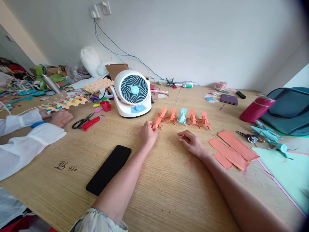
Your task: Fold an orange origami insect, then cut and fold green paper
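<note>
Phone (108, 169), just one, lies nearer than the left grip (148, 133). The right grip (191, 144) is released, loosely curled; right of it, orange strips (229, 153) overlap, their number hard to make out. The left grip grasps one orange figure (157, 122), partly covering it. Just beyond stand five more figures (183, 114), four orange, one blue. Behind: one fan (134, 90).

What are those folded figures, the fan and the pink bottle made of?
Folded figures: matte, likely paper, given their thin folded edges.
Fan: probably plastic, satiny, with a smooth white shell.
Pink bottle: shiny highlights suggest coated metal, though plastic is possible.
</note>
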Demonstrator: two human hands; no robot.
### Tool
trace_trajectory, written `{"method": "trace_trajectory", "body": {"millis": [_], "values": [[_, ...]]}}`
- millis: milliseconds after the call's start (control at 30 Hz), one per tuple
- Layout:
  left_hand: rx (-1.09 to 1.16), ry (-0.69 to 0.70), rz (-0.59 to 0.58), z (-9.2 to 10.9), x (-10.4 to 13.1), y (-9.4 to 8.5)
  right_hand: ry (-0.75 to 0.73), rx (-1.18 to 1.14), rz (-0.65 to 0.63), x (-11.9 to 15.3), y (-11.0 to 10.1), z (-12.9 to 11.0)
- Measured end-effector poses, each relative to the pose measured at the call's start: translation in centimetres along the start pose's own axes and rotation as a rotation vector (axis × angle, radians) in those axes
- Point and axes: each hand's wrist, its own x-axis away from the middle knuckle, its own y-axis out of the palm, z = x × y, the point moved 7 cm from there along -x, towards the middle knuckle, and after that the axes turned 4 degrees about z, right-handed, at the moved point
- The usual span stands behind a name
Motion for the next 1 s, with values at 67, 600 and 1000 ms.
{"method": "trace_trajectory", "body": {"millis": [67, 600, 1000], "values": [[-0.010, -0.009, 0.007, -0.3, -0.4, 0.1, 0.000, -0.003, 0.001, 0.0, 0.0, 0.0], [-0.061, -0.031, 0.004, 0.0, -1.5, 1.2, 0.005, 0.014, -0.006, 0.0, 0.1, -0.2], [-0.070, -0.045, 0.066, 0.6, -3.0, 1.3, -0.009, 0.010, -0.003, 0.0, 0.1, -0.5]]}}
